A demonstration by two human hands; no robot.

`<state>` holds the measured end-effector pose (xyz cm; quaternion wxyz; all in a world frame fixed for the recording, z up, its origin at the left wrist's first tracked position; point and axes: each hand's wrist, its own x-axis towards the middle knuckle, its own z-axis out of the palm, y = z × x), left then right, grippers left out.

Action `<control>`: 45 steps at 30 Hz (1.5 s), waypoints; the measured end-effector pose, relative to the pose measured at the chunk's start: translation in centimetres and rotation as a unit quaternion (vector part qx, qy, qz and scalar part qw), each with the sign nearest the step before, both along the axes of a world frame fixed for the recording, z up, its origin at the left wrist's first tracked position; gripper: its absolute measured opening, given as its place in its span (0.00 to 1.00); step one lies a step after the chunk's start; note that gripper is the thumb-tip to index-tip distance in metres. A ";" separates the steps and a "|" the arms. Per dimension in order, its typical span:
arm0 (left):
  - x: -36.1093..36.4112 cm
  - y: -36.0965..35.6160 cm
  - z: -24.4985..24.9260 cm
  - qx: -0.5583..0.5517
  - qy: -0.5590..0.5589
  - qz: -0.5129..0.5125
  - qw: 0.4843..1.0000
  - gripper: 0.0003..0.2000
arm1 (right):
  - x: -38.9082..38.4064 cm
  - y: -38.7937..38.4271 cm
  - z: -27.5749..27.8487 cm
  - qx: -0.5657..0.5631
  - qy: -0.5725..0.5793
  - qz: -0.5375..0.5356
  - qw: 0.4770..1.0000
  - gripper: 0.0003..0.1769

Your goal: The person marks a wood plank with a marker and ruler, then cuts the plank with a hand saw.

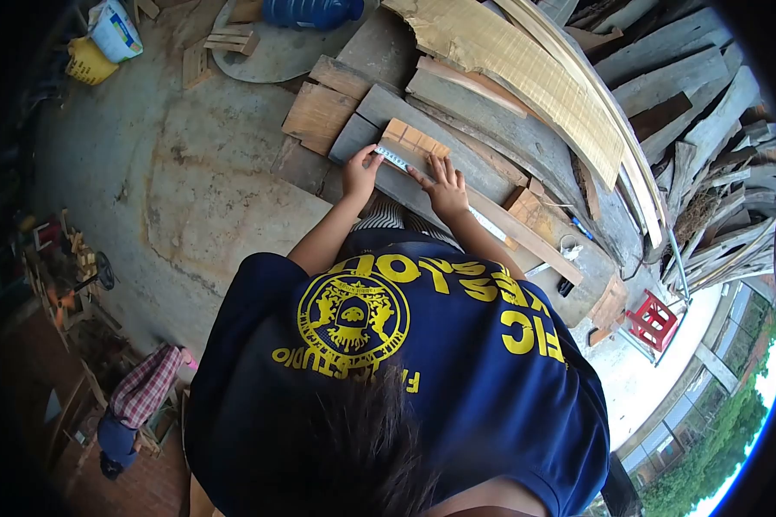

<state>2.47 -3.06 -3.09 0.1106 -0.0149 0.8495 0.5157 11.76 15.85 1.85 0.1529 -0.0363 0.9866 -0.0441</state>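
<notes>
Left hand (360,177) pinched the tape measure (392,158) near its end; right hand (447,191) was splayed, thumb at the tape. Wooden block (416,138) lay just beyond, between the hands. Risk: a slipping left pinch or skewed tape could have caused a misread.

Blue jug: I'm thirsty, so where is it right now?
In the head view, the blue jug is at the top edge, left of centre, on the round grey slab, right of some small wood pieces.
</notes>
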 end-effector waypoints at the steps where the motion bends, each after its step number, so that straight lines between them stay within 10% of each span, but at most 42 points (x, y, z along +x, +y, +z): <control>1: -0.1 0.0 -0.2 0.018 0.002 0.004 1.000 0.17 | -0.1 0.0 0.0 0.016 0.004 0.009 1.000 0.36; 19: -2.8 -1.0 2.2 -0.025 -0.058 -0.075 0.995 0.15 | 8.3 3.2 -1.7 -0.006 0.122 -0.258 0.959 0.28; 27: -3.2 -1.0 0.8 0.073 -0.139 -0.045 0.987 0.15 | 12.6 2.0 -5.0 -0.002 0.082 -0.444 0.892 0.37; 45: -3.3 -1.5 -2.6 0.154 -0.176 -0.008 0.972 0.12 | 11.9 2.4 -0.4 -0.038 -0.051 -0.503 0.862 0.51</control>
